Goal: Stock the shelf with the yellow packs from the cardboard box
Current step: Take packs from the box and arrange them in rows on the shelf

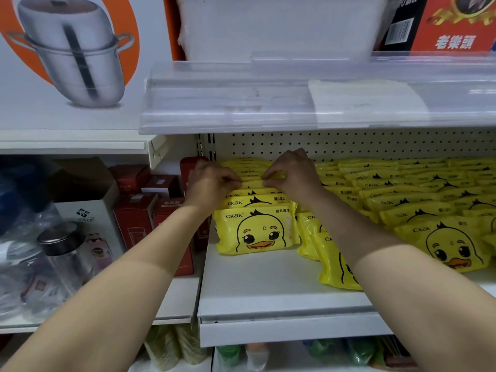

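1. White metal shelving fills the view. The shelf [268, 285] in the middle has a pegboard back wall [362, 143], and a clear plastic strip [228, 103] runs along the shelf above it.
2. Yellow packs [402, 189] with a duck face and the letters "CKaK" stand in rows on this shelf, from its left end to the right edge of the view. Each one leans on the one behind it.
3. Both the left hand [212, 183] and the right hand [292, 173] reach into the leftmost row, near its middle.
4. The fingers of both hands are curled and pinch the top edge of one middle pack [252, 184], the left hand at its left part and the right hand at its right part.
5. The front pack [257, 229] of that row stands upright and faces the camera.
6. Just to the right of it, a tilted pack [335, 261] leans out of line, partly hidden by the right forearm.
7. On the neighbouring shelf at the left stand red boxes [134, 218] and a clear bottle [64, 248] with a dark lid.
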A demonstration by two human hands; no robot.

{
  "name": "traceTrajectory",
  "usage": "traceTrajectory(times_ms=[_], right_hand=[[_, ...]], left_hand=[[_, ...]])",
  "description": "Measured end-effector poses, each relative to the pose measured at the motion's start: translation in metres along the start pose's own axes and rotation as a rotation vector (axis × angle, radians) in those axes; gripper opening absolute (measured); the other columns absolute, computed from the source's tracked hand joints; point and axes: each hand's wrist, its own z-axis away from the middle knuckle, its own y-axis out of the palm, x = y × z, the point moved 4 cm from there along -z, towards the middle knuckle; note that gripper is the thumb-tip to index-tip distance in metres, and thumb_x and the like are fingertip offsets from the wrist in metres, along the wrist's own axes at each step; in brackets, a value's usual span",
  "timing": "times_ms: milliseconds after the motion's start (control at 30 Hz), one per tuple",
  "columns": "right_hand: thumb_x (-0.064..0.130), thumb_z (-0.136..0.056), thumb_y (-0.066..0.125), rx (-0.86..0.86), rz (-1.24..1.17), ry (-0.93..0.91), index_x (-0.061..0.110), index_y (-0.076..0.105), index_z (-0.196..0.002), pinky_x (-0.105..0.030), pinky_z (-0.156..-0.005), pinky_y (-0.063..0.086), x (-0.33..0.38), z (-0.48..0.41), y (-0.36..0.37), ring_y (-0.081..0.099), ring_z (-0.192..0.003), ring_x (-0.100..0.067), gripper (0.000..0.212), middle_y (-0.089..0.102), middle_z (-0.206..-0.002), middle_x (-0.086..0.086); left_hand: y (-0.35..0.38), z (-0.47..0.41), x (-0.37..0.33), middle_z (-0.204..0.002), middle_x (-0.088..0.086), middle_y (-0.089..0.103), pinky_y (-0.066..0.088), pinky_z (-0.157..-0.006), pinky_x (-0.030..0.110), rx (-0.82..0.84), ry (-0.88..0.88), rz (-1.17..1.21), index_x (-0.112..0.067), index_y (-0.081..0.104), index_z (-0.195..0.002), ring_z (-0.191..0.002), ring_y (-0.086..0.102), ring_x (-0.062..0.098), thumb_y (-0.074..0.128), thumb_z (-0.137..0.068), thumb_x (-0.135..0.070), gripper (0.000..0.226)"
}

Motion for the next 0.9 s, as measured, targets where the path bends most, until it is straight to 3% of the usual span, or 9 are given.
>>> traceTrajectory(times_ms=[67, 200, 300, 400, 500, 633, 767, 900], right_hand=[[0.040, -0.080, 0.077, 0.010, 0.041, -0.040, 0.029, 0.079, -0.090, -0.033, -0.089, 0.035, 0.000, 0.000, 0.002, 0.046, -0.107, -0.023, 0.015, 0.063, -0.100, 0.002], [0.037, -0.087, 0.070, 0.077, 0.101, -0.109, 0.021, 0.079, -0.090, -0.029, -0.087, 0.026, -0.001, -0.001, 0.005, 0.044, -0.110, -0.023, 0.019, 0.063, -0.105, 0.001], [0.037, -0.086, 0.072, 0.079, 0.013, -0.074, 0.021, 0.079, -0.088, -0.032, -0.090, 0.034, -0.004, -0.006, 0.002, 0.045, -0.108, -0.022, 0.018, 0.065, -0.103, 0.003], [0.041, -0.081, 0.076, 0.010, -0.061, -0.028, 0.029, 0.078, -0.091, -0.035, -0.089, 0.038, -0.009, -0.010, -0.006, 0.045, -0.105, -0.021, 0.016, 0.064, -0.099, 0.003], [0.044, -0.078, 0.077, 0.064, -0.009, -0.047, 0.034, 0.078, -0.092, -0.036, -0.089, 0.040, -0.004, -0.013, -0.005, 0.045, -0.106, -0.021, 0.017, 0.062, -0.098, 0.003], [0.045, -0.077, 0.078, 0.078, 0.017, -0.062, 0.035, 0.077, -0.090, -0.036, -0.088, 0.041, -0.001, -0.018, -0.004, 0.044, -0.105, -0.019, 0.017, 0.062, -0.097, 0.003], [0.050, -0.075, 0.077, 0.096, 0.059, -0.088, 0.039, 0.075, -0.093, -0.034, -0.084, 0.039, -0.005, -0.020, 0.001, 0.041, -0.103, -0.015, 0.021, 0.057, -0.097, 0.008], [0.046, -0.076, 0.078, 0.068, 0.050, -0.150, 0.035, 0.077, -0.091, -0.033, -0.082, 0.037, -0.008, -0.019, 0.006, 0.040, -0.101, -0.013, 0.019, 0.059, -0.097, 0.007]], left_hand=[[-0.001, 0.000, -0.001, -0.081, -0.014, 0.061, 0.038, -0.090, 0.037, 0.027, 0.047, -0.057, -0.032, 0.077, -0.087, -0.106, 0.047, 0.025, 0.073, -0.082, -0.037, 0.008], [0.000, -0.002, -0.009, -0.098, -0.002, 0.067, 0.031, -0.089, 0.034, 0.104, 0.164, -0.240, -0.026, 0.075, -0.099, -0.111, 0.043, 0.027, 0.061, -0.093, -0.037, 0.019], [-0.005, -0.009, -0.003, -0.087, -0.008, 0.071, 0.046, -0.089, 0.038, 0.112, 0.147, -0.087, -0.031, 0.076, -0.090, -0.097, 0.059, 0.025, 0.063, -0.085, -0.048, 0.022], [-0.011, -0.013, 0.004, -0.078, -0.016, 0.069, 0.050, -0.080, 0.031, 0.044, 0.110, 0.063, -0.031, 0.076, -0.089, -0.079, 0.064, 0.012, 0.076, -0.079, -0.039, 0.013], [-0.007, -0.015, 0.004, -0.080, -0.021, 0.069, 0.039, -0.081, 0.021, 0.024, 0.109, 0.032, -0.035, 0.075, -0.085, -0.086, 0.063, 0.009, 0.081, -0.077, -0.034, 0.010], [0.002, -0.021, 0.004, -0.080, -0.014, 0.073, 0.054, -0.082, 0.033, 0.055, 0.150, 0.075, -0.030, 0.077, -0.081, -0.080, 0.066, 0.008, 0.084, -0.074, -0.026, 0.011], [0.006, -0.021, 0.007, -0.094, -0.012, 0.073, 0.051, -0.091, 0.037, 0.067, 0.151, 0.041, -0.032, 0.075, -0.095, -0.101, 0.062, 0.016, 0.080, -0.077, -0.026, 0.019], [0.010, -0.023, 0.005, -0.099, -0.012, 0.072, 0.048, -0.093, 0.032, 0.083, 0.173, -0.032, -0.034, 0.075, -0.095, -0.102, 0.059, 0.012, 0.076, -0.081, -0.031, 0.014]])
